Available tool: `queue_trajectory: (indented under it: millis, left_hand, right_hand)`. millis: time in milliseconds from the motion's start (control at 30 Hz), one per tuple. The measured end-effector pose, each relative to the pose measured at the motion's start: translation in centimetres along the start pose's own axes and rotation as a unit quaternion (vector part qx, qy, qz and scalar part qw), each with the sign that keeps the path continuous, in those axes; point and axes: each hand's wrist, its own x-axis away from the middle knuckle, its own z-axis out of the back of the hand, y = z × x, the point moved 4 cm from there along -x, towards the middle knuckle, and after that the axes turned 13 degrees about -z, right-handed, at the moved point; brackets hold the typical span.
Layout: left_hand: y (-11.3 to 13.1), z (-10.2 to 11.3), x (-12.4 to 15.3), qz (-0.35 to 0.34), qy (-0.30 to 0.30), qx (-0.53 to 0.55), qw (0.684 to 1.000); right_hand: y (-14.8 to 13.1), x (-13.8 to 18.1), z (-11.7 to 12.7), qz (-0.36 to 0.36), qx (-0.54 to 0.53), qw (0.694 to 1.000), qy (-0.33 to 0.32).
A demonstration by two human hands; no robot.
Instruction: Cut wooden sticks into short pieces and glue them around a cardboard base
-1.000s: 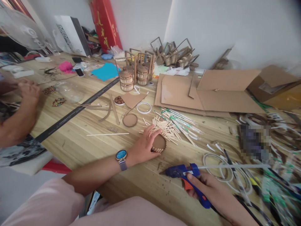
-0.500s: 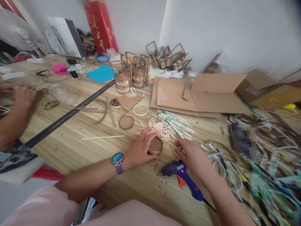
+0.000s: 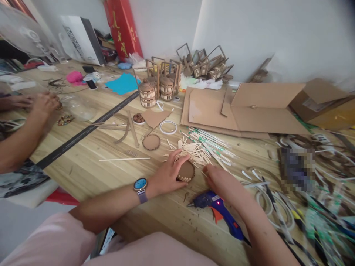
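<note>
My left hand [image 3: 170, 171] curves around a round brown cardboard base [image 3: 186, 172], thumb at its near side and fingers at its far side. Short pale sticks stand along part of the base's rim. By the right end of a heap of short wooden sticks [image 3: 194, 152], my right hand [image 3: 219, 180] has its fingertips pinched together. Whether a stick is between them is too small to tell. Below the right hand lies a blue glue gun [image 3: 219, 207] with an orange trigger and a lit red light. A second round base [image 3: 151, 142] rests further left.
Small lidded baskets with tall handles [image 3: 147, 94] stand at the back. Flattened cardboard [image 3: 208, 111] lies behind the sticks. Cords and wrapped strips [image 3: 318, 221] clutter the right side. At left, another person's hands [image 3: 46, 107] work near a clear jar [image 3: 79, 107].
The view has shifted slightly, so most things sit a little further right. My right hand has moved slightly left, nearer the base. My left hand keeps its hold. The other person's hands have shifted right.
</note>
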Motion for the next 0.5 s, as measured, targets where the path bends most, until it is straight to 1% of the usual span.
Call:
queue_trajectory:
  millis: [167,367,500]
  left_hand:
    - [-0.06,-0.1,0.1,0.006,-0.001,-0.006,1.0]
    - [-0.09,-0.08,0.09,0.001,0.008,0.006,1.0]
    - [-0.01,-0.04,0.0,-0.004,0.005,0.002,1.0]
  right_hand:
    - [-0.37,-0.12,-0.07,0.006,-0.018,1.0,0.012]
    - [-0.52,-0.23,-0.92,0.012,-0.049,0.999,0.007]
    - [-0.67,0.12,-0.5,0.023,-0.069,0.997,0.011]
